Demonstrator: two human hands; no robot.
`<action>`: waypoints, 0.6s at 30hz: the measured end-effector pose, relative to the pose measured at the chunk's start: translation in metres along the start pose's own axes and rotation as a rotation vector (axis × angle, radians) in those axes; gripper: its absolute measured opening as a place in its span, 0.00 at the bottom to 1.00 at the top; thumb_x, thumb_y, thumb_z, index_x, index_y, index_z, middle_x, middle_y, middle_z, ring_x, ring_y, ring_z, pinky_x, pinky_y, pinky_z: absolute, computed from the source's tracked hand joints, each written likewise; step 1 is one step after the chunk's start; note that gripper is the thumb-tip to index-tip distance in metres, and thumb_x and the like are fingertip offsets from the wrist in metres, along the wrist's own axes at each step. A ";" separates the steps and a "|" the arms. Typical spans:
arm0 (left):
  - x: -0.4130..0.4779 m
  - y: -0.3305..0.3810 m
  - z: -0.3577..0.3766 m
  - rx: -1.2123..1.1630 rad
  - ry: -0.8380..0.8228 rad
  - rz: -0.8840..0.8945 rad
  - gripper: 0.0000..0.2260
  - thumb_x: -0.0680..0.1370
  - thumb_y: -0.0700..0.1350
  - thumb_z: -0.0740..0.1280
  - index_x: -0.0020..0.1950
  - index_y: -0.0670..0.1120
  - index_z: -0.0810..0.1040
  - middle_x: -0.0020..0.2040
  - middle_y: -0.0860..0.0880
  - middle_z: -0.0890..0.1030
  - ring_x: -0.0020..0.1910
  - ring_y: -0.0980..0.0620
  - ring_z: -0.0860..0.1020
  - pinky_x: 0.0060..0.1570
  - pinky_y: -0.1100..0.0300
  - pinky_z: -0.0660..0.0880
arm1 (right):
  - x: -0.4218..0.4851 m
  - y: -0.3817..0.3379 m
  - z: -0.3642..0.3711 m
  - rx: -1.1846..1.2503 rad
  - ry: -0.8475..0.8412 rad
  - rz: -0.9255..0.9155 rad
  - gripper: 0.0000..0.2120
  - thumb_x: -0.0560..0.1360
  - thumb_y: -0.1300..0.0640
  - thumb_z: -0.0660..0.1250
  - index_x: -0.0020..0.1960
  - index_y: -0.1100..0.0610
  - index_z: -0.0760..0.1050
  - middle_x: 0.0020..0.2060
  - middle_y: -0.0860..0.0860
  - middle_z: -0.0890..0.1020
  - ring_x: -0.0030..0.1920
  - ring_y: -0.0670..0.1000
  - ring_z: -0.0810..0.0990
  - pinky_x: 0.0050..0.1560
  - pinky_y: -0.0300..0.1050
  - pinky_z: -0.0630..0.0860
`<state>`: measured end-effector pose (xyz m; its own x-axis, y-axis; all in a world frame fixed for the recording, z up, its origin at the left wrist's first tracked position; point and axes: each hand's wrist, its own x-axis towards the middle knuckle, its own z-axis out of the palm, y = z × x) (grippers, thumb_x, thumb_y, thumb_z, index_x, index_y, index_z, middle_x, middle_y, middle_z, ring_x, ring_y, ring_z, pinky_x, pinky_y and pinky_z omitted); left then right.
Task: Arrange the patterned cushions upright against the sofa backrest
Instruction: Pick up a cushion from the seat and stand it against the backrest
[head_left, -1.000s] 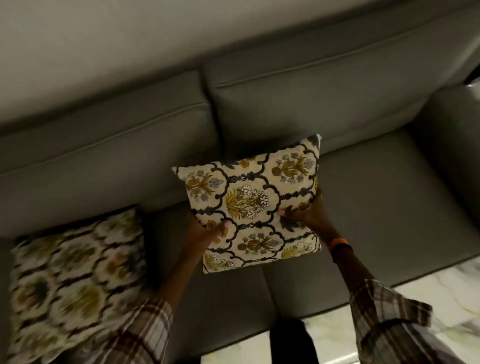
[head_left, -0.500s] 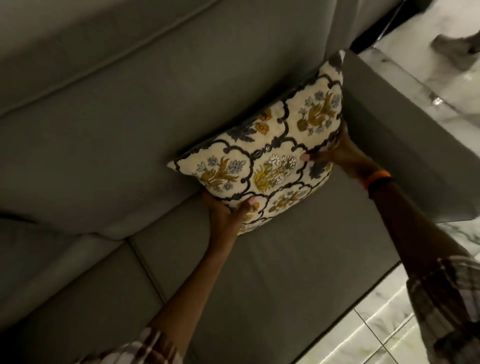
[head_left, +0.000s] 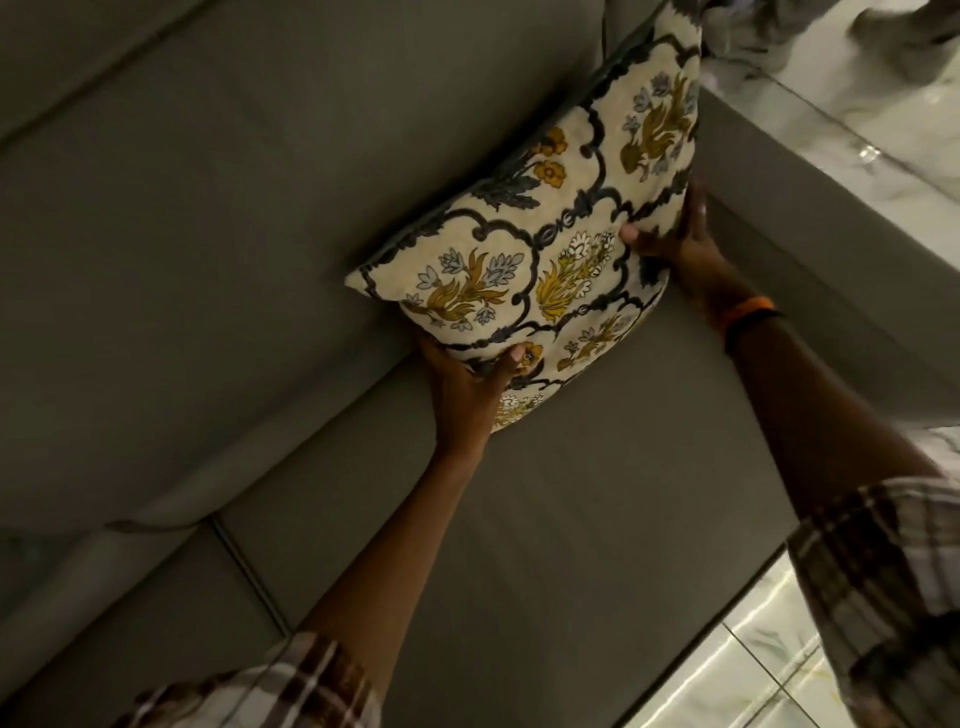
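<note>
A cream cushion (head_left: 550, 244) with dark scrollwork and yellow and blue flowers stands on edge against the grey sofa backrest (head_left: 260, 197), in the corner by the right armrest (head_left: 810, 218). My left hand (head_left: 462, 384) grips its lower left edge, thumb on the front. Gripping the cushion's right edge is my right hand (head_left: 675, 244), fingers tucked behind; an orange band is on that wrist. The cushion's bottom rests on the seat cushion (head_left: 545, 519). No other patterned cushion is in view.
A seam (head_left: 244, 571) divides the seat cushions at lower left. Glossy marble floor (head_left: 769, 670) lies in front of the sofa and beyond the armrest (head_left: 883, 104). Someone's feet (head_left: 904, 21) stand on the floor at the top right.
Both hands carried the cushion from the sofa's middle to the right end and set it against the backrest by the armrest. The second cushion at the left has left the view.
</note>
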<state>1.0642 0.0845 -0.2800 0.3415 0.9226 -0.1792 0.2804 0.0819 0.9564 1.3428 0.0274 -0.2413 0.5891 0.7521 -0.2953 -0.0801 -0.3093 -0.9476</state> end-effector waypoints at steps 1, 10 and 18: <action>-0.002 0.000 -0.002 0.031 0.003 -0.003 0.50 0.67 0.52 0.82 0.77 0.58 0.50 0.71 0.58 0.66 0.71 0.60 0.69 0.70 0.65 0.71 | -0.008 0.007 0.007 0.003 0.037 -0.020 0.46 0.77 0.57 0.76 0.85 0.51 0.51 0.70 0.43 0.75 0.66 0.40 0.79 0.65 0.42 0.82; -0.061 -0.029 -0.060 0.648 -0.014 0.079 0.47 0.74 0.64 0.71 0.83 0.49 0.49 0.80 0.41 0.61 0.78 0.41 0.63 0.73 0.37 0.66 | -0.128 0.079 0.128 -0.352 0.587 -0.036 0.45 0.76 0.30 0.62 0.84 0.54 0.58 0.85 0.57 0.58 0.84 0.59 0.57 0.82 0.68 0.59; -0.151 -0.093 -0.217 1.171 -0.075 0.249 0.41 0.77 0.67 0.60 0.83 0.48 0.52 0.79 0.42 0.65 0.81 0.42 0.59 0.76 0.30 0.53 | -0.269 0.137 0.270 -0.925 0.137 -0.216 0.42 0.75 0.31 0.63 0.80 0.56 0.65 0.82 0.61 0.63 0.84 0.63 0.58 0.83 0.72 0.49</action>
<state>0.7917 0.0197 -0.2916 0.5426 0.8371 -0.0694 0.8318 -0.5239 0.1831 0.9557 -0.0601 -0.3241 0.6101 0.7906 -0.0529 0.6735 -0.5526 -0.4910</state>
